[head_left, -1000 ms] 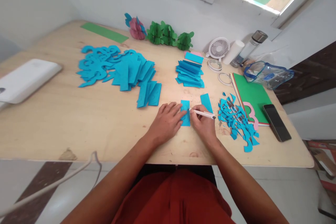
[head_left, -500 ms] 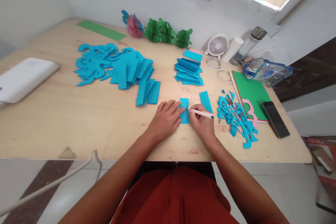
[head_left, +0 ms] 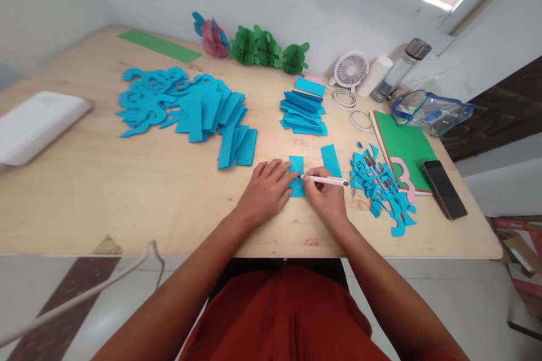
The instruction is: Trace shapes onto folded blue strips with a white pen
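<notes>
Blue paper slip [head_left: 298, 188] lies flat near the front edge of the table, between the two hands and partly covered by fingers. Wooden tabletop [head_left: 161, 197] carries everything; on its left half, a heap of blue cut paper [head_left: 199, 104], curled shapes merging into straight strips. Green folder [head_left: 409, 146] at right, its near corner close to a scrap pile [head_left: 372, 177] of blue trimmings. Left hand [head_left: 265, 192] spread, palm down, gripping nothing; its fingertips rest on the slip and appear to steady it. Whatever lies beneath them is hidden. Right hand [head_left: 324, 194] pinches a white pen [head_left: 328, 181] in a writing hold. Loose slip [head_left: 331, 160] just beyond the right hand, untouched. Smallest, and the only real change: the pen now lies more level than half a second ago, tip slightly farther in toward the left fingers. Papers have not shifted on the table. Judgement: marking of this slip is still under way. Any fresh line is too small to make out.
</notes>
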Available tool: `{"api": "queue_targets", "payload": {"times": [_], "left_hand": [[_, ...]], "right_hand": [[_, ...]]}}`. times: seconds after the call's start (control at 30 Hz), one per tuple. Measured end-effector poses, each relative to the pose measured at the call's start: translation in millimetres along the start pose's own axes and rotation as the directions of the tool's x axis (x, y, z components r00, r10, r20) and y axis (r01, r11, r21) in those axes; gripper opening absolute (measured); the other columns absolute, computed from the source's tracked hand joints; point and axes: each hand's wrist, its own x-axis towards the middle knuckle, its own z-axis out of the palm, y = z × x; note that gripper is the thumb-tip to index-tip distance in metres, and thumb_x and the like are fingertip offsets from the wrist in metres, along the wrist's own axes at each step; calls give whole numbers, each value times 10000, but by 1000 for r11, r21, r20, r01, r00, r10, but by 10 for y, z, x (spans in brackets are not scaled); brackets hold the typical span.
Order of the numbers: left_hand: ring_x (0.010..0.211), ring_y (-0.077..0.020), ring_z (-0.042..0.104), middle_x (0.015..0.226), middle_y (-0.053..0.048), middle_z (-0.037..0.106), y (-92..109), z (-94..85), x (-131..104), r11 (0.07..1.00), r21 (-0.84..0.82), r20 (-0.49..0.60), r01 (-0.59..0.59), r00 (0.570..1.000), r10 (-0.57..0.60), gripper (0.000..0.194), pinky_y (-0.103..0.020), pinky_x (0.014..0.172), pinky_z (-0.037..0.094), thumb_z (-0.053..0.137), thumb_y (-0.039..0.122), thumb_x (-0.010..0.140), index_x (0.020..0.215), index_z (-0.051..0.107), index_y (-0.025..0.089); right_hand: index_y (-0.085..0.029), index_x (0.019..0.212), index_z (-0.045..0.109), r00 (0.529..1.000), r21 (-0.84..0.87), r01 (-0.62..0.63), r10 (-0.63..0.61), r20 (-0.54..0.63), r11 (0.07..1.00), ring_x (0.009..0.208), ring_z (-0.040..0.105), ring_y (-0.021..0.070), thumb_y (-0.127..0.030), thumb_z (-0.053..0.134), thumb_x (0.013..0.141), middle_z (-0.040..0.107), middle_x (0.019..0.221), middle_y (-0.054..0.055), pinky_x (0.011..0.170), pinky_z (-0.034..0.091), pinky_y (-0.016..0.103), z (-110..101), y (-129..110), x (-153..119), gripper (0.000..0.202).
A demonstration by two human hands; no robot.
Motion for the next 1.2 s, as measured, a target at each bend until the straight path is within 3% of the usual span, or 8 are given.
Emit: {"api": "queue_targets", "payload": {"times": [0.43,0.73,1.2], "left_hand": [[1262,-336,470,1357,-144,587,-12,43,-4,1000,14,-25,-5,1000,5,392,-532,1034,374,416,238,933,1263,619,178],[1275,-341,462,1369,-146,580,-25,57,-20,1000,16,-27,-7,1000,8,395,-534,1036,371,404,253,942,1263,620,174],[1270,-340,470,1364,-143,586,-45,66,-22,999,28,-36,-24,999,25,386,-528,1030,380,399,262,951,1245,630,166]], "right_hand": [[-211,717,595,998,144,-66,64,24,987,564,519,134,-315,568,780,585,616,-26,545,397,247,-7,14,54,125],[-219,777,604,999,63,-41,41,5,997,600,562,145,-319,559,807,637,697,-9,594,445,259,-36,22,-16,114],[-227,794,596,999,-70,32,-34,-31,997,573,554,137,-328,526,859,621,660,-24,574,407,245,-78,45,-163,139]]}}
